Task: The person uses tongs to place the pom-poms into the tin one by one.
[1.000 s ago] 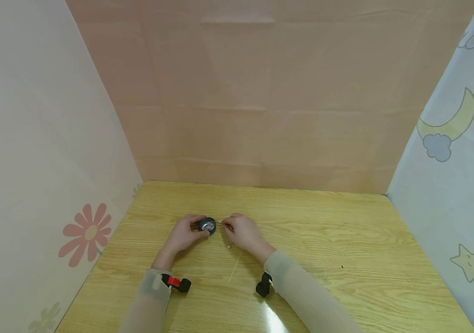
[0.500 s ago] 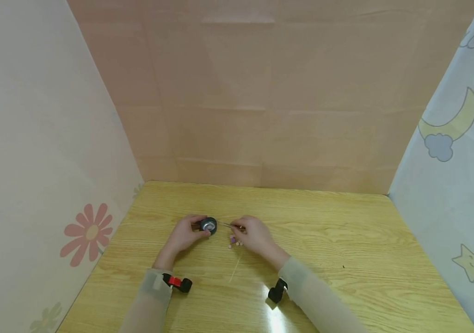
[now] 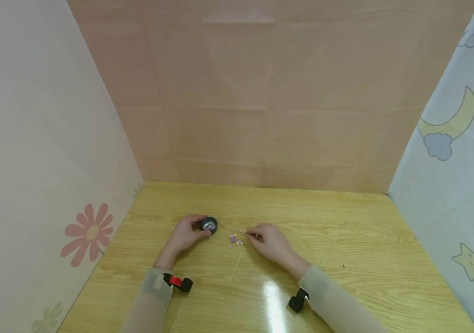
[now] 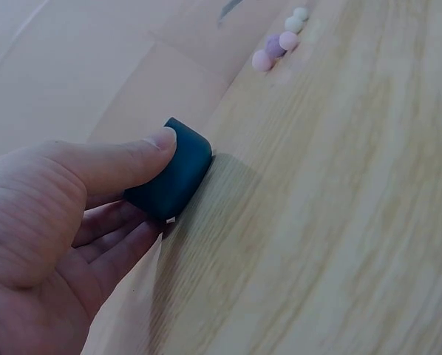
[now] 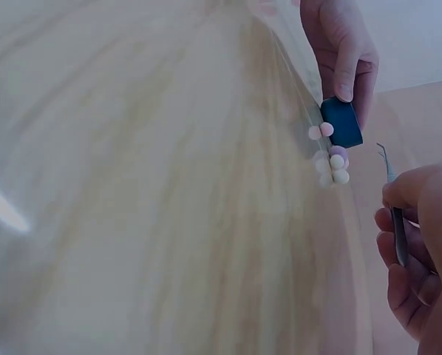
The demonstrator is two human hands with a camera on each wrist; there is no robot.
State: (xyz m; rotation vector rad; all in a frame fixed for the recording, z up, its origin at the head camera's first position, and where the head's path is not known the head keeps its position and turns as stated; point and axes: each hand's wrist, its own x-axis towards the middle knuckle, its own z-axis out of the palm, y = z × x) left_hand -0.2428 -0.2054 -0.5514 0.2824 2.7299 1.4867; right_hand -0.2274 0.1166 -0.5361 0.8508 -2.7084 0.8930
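Note:
My left hand [image 3: 183, 235] grips a small round dark cup [image 4: 178, 177] on the table, thumb on its near side and fingers behind. The head view shows its shiny metallic inside facing up. To the right of the cup lie several small balls [image 3: 233, 240] in pink, purple, white and yellow; a purple ball [image 4: 276, 46] sits among paler ones. My right hand [image 3: 273, 241] pinches slim metal tweezers [image 5: 399, 238] between thumb and fingers. Their thin bent tip points left toward the cup, with a gap between, just beyond the balls. Nothing shows at the tip.
The wooden table [image 3: 324, 231] has a pale straight line [image 3: 235, 267] in front of the balls and a small dark speck [image 3: 343, 266] to the right. A pinkish-brown sheet [image 3: 261, 101] stands behind the table, with patterned white panels on both sides.
My right hand has drawn the tweezers right and a little nearer, away from the cup. The balls it covered now show. My left hand holds the cup in nearly the same place.

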